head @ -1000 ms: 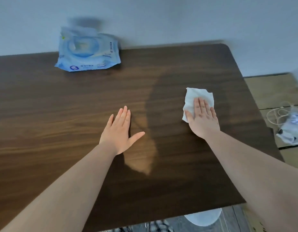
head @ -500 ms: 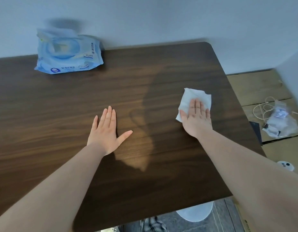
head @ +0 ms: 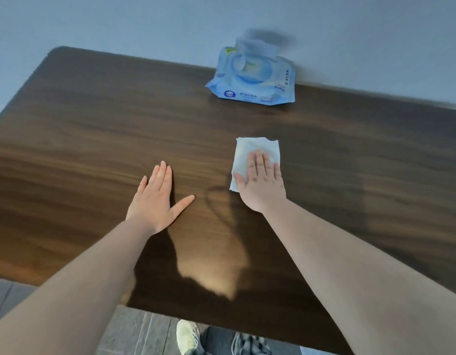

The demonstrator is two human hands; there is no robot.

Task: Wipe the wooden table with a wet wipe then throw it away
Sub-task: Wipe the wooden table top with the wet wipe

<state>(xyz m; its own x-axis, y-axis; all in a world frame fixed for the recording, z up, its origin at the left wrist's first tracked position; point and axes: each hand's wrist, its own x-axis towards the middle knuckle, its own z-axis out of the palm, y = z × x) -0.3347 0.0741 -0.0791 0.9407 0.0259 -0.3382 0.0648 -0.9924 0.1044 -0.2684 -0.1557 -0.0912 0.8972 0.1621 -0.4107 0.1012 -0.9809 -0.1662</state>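
While the left hand (head: 155, 198) lies flat on the wooden counter (head: 80, 139), fingers (head: 161, 172) together and thumb splayed, the right hand (head: 261, 187) presses the white wet wipe (head: 250, 152) down under flat, outstretched fingers (head: 259, 162); a blue wipes pack (head: 252, 80) sits near the far edge.

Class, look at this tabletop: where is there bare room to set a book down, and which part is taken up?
Bare: the wooden table is free from its far left corner to the left hand, and also right of the wet wipe. Crowded: the middle, where the right hand presses the wipe, and the far edge holding the wipes pack.
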